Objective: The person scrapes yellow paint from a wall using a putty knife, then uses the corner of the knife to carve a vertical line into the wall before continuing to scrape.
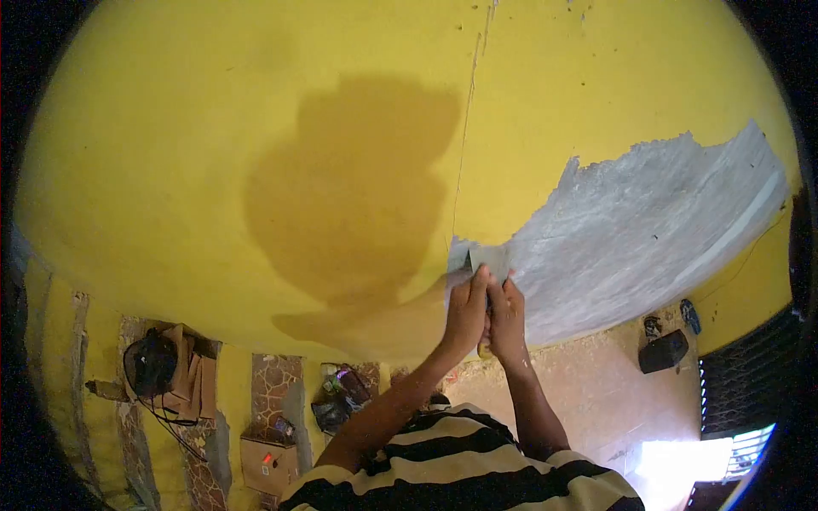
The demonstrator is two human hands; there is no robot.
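Observation:
Both hands are closed round one paint scraper [490,257], its flat grey blade against the wall. My left hand [466,312] grips from the left, with the thumb up near the blade. On the other side my right hand [509,322] wraps the handle, fingers beside the blade. A bit of yellowish handle end shows below the hands. The blade is at the lower left end of a bare grey patch [630,226] where the yellow paint is off. Yellow paint still covers the wall [170,170] around it, with a thin vertical crack above the blade.
Stairs with stone-patterned treads [277,383] rise at lower left. A black fan [152,362] and cardboard boxes [271,464] rest there, with dark bags [341,396] nearby. A black speaker-like box [663,351] stands on the floor at right, near a dark metal grille [750,375].

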